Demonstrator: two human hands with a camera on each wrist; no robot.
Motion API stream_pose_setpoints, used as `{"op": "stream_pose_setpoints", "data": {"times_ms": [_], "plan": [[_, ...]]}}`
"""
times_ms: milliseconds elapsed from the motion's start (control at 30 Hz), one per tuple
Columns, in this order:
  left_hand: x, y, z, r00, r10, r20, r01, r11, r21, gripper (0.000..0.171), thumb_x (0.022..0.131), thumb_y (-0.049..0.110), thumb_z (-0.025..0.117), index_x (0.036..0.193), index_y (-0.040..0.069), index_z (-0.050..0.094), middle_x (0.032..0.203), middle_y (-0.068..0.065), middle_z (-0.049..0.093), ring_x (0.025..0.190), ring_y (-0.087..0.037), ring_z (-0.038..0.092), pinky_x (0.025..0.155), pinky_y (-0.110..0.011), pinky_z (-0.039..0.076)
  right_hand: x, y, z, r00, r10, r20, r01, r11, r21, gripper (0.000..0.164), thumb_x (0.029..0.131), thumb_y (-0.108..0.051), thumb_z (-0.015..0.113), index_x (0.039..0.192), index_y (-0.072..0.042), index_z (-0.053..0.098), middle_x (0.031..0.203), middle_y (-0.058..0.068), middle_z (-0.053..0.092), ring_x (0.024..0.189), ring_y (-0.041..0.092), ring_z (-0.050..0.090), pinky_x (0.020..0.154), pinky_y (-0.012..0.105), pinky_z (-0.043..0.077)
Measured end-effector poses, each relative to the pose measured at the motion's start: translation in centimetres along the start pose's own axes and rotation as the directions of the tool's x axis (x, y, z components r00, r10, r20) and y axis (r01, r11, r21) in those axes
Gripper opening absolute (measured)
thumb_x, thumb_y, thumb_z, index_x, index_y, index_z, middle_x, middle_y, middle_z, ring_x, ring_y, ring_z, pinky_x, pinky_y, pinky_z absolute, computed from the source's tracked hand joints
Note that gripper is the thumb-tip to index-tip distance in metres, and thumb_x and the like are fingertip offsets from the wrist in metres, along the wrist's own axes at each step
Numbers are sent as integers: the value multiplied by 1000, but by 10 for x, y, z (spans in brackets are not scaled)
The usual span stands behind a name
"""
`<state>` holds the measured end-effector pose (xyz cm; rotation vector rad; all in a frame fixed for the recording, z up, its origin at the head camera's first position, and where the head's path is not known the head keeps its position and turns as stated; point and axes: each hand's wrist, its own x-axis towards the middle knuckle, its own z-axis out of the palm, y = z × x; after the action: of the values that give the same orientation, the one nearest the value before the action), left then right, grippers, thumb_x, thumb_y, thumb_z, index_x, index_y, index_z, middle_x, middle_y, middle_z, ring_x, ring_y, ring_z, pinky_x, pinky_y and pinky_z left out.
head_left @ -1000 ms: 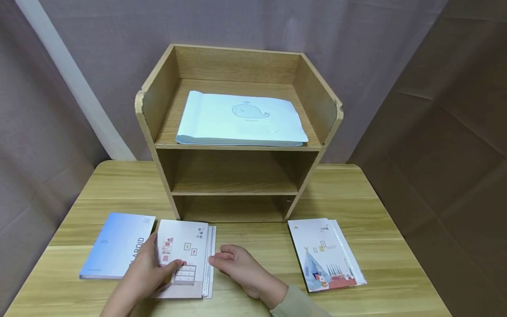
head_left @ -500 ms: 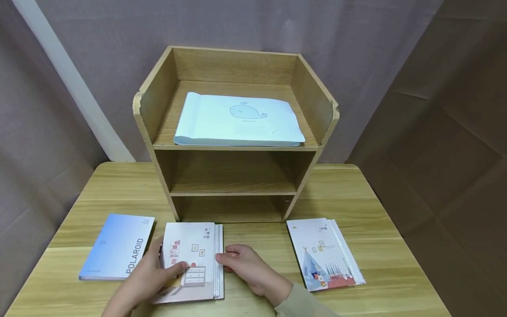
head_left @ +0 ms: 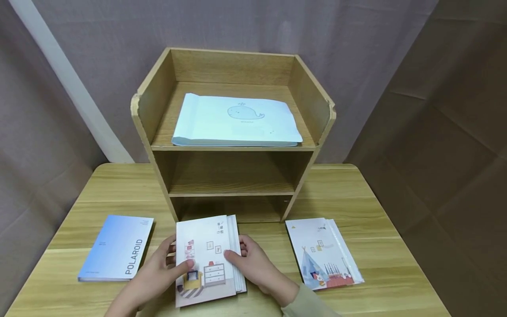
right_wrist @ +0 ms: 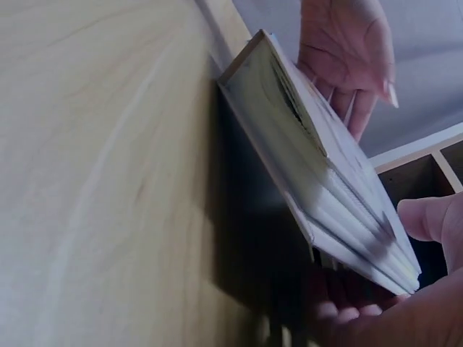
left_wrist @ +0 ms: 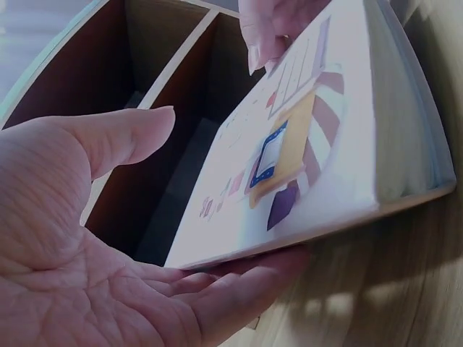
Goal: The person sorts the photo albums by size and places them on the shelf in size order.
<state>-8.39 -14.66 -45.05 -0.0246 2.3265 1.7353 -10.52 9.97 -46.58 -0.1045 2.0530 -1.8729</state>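
Observation:
A thick book [head_left: 210, 264] with a pale cover, printed with a dresser and a yellow armchair, is held at a tilt above the table before the shelf. My right hand [head_left: 257, 268] grips its right side, thumb on the cover and fingers underneath. At the left edge, the fingers of my left hand [head_left: 160, 266] extend along the book's underside; in the left wrist view the thumb stands off the cover. The right wrist view shows the book's page edges [right_wrist: 347, 210], with shadow below them.
A wooden shelf unit [head_left: 233, 193] stands at the back, a whale-printed white book [head_left: 237, 121] lying on its top level. A blue POLAROID book [head_left: 116, 246] lies left on the table [head_left: 340, 189]. A book with a tent cover [head_left: 322, 251] lies right.
The book has moved right and lifted into a tilt, away from the POLAROID book. My right hand has gone from its edge to gripping it with the thumb on top.

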Motion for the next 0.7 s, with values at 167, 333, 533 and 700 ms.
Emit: {"op": "stream_pose_setpoints", "data": {"times_ms": [167,333,533,700], "plan": [[-2,4,1,1000,9,-1,-9,1000,5,80,84,23,77,145,1,30,128,-18,51,108,-28,57,87,-37,53,-1,5,-3,999,-3,42,-1,995,102,43,95,-11,62,129,5,42,103,15,67,86,29,68,69,37,59],[-4,9,3,1000,2,12,-2,1000,-4,79,86,24,75,146,4,29,130,-18,50,110,-31,56,87,-38,53,-2,7,-4,1000,1,31,-4,995,97,43,95,-12,62,129,4,41,101,16,68,82,29,69,67,38,59],[-8,15,3,999,-7,32,7,1000,10,77,88,29,73,147,8,27,132,-19,48,117,-36,52,89,-42,52,-4,8,-5,999,-46,21,44,994,102,42,94,-11,63,128,4,42,102,17,69,84,29,70,68,38,59],[-10,17,3,999,12,31,-12,1000,4,76,88,30,72,147,12,28,135,-16,46,119,-36,50,91,-43,50,-6,11,-6,996,-88,-15,89,989,122,43,93,-11,65,128,2,43,103,18,69,83,29,70,66,40,59]]}}
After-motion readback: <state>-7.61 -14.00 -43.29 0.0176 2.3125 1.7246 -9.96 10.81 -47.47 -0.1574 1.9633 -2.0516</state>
